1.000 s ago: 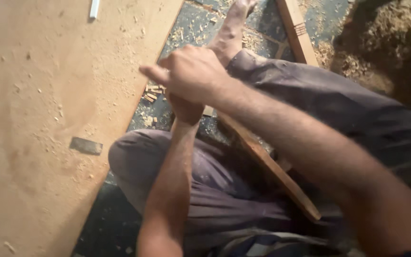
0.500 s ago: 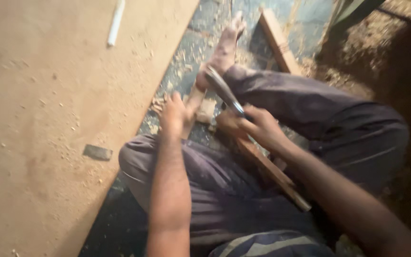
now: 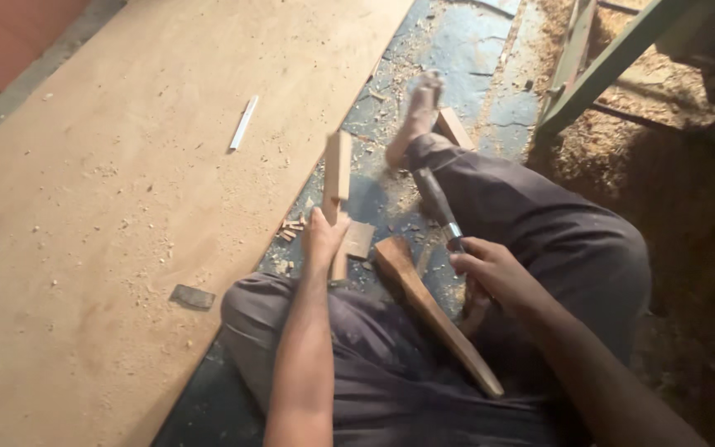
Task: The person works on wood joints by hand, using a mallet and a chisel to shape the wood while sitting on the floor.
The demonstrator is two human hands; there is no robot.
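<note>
My left hand (image 3: 323,238) grips a short wooden bar (image 3: 338,178) that stands nearly upright on the floor, beside a small flat wood block (image 3: 360,238). My right hand (image 3: 490,269) holds a chisel (image 3: 439,203) by its handle, the dark blade pointing away toward my bare foot (image 3: 414,124). A longer tapered wooden piece (image 3: 436,319) lies across my lap between the two hands. I sit on the floor with my legs in grey trousers.
A large plywood sheet (image 3: 126,190) covers the floor at left, with a white pencil-like stick (image 3: 243,122) and a small dark flat piece (image 3: 191,296) on it. Wood chips (image 3: 291,228) lie near my left hand. Sawdust piles (image 3: 614,141) and a green frame (image 3: 614,58) stand at right.
The view has pulled back and tilted up. My hands have moved apart: the left now holds the bar upright, and the right has drawn the chisel back to the right.
</note>
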